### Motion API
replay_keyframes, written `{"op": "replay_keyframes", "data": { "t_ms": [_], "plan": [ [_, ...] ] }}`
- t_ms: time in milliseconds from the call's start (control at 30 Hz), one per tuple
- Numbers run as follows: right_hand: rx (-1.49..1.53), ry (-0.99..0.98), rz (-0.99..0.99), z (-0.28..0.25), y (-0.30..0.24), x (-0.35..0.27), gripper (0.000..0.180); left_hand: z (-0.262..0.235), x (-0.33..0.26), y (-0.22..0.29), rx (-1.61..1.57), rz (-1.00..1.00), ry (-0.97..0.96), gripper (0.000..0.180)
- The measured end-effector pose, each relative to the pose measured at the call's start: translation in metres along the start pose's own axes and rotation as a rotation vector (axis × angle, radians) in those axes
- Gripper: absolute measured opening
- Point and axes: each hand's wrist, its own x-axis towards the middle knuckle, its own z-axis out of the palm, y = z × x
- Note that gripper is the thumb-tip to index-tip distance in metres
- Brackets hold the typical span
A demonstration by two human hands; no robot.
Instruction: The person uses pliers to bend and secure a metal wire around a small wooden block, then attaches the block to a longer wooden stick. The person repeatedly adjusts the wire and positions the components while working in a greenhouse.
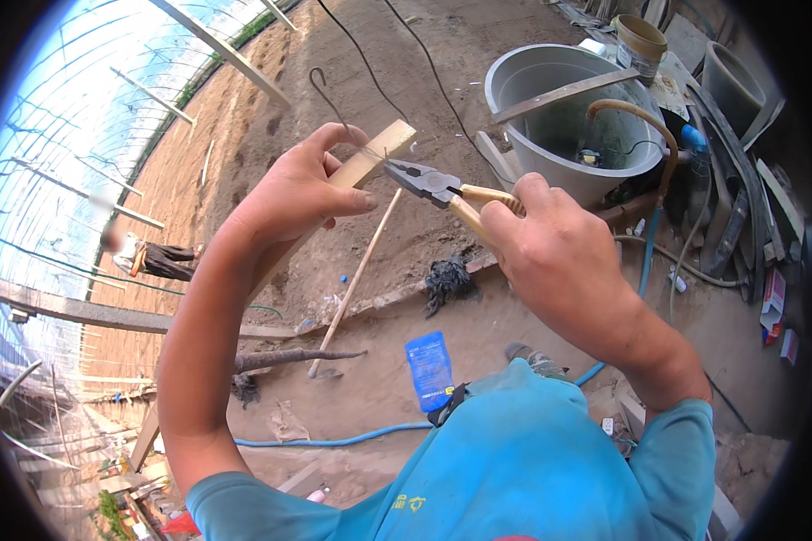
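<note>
My left hand (299, 183) grips a pale wooden strip (390, 137) near its upper end, fingers wrapped round it and thumb pressed on its near side. A bent, hook-shaped wire (319, 83) sticks up beyond my fingers. Thin wire shows against the strip close to the tool's tip. In my right hand (550, 239) is a pair of pliers (435, 186) with cream handles. Its jaws point left and lie at the wire and the strip's edge. Whether the jaws pinch the wire is too small to tell. The lower strip runs behind my left forearm.
A large grey tub (564, 171) with a board across its rim stands at right, a brown hose (663, 144) hanging into it. A thin stick (356, 279), black clump (448, 284), blue packet (430, 368) and blue hose (334, 440) lie on the soil. A person (149, 257) is at far left.
</note>
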Motion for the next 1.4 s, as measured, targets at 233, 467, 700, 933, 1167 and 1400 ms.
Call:
{"op": "replay_keyframes", "data": {
  "t_ms": [233, 467, 700, 933, 1167, 1400],
  "plan": [
    [0.028, -0.018, 0.013, -0.005, -0.002, -0.001, 0.006, 0.001, -0.005, -0.006, -0.125, 0.065, -0.005, 0.071],
    [0.068, -0.002, 0.027, -0.001, -0.005, -0.005, 0.007, -0.003, -0.007, -0.007, -0.150, 0.050, -0.038, 0.075],
    [0.210, 0.043, 0.078, 0.011, -0.005, -0.015, 0.010, -0.005, -0.011, -0.007, -0.139, 0.041, -0.018, 0.078],
    [0.668, 0.054, 0.183, 0.053, -0.012, -0.048, 0.037, -0.001, -0.019, -0.009, -0.134, 0.074, -0.014, 0.069],
    [1.042, 0.249, 0.366, 0.090, -0.025, -0.051, 0.026, -0.012, -0.045, -0.019, -0.139, 0.012, 0.108, 0.070],
    [1.511, 0.199, 0.507, 0.099, -0.081, 0.035, 0.034, -0.004, -0.056, -0.018, -0.180, 0.018, 0.145, 0.071]
  ]
}}
